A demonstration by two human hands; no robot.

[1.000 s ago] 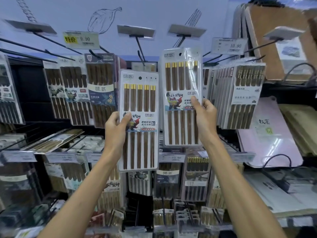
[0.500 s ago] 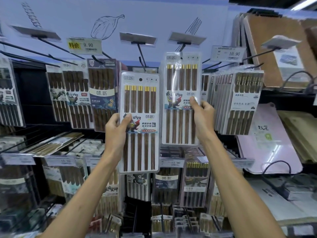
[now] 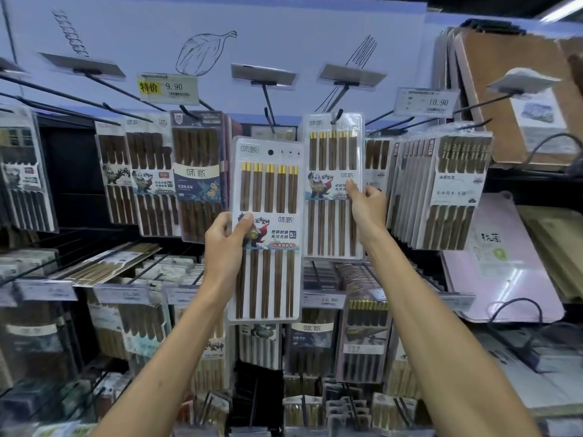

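Observation:
Two white blister packs of brown chopsticks with gold tips are up in front of a shop display. My left hand (image 3: 225,244) grips the nearer pack (image 3: 268,197) by its left edge, thumb across the printed label, and holds it off the rack. My right hand (image 3: 367,205) pinches the right edge of the second pack (image 3: 328,159), whose top hole sits at the tip of a black peg hook (image 3: 337,115).
More chopstick packs hang on hooks to the left (image 3: 195,175) and right (image 3: 448,184). Price tags read 9.90 (image 3: 168,88) and 10.90 (image 3: 427,102). Cutting boards (image 3: 504,89) stand at far right. Lower rows hold further packs (image 3: 315,348).
The right-hand pack has moved up and back so that its hole meets the hook. My left hand and its pack have kept their place.

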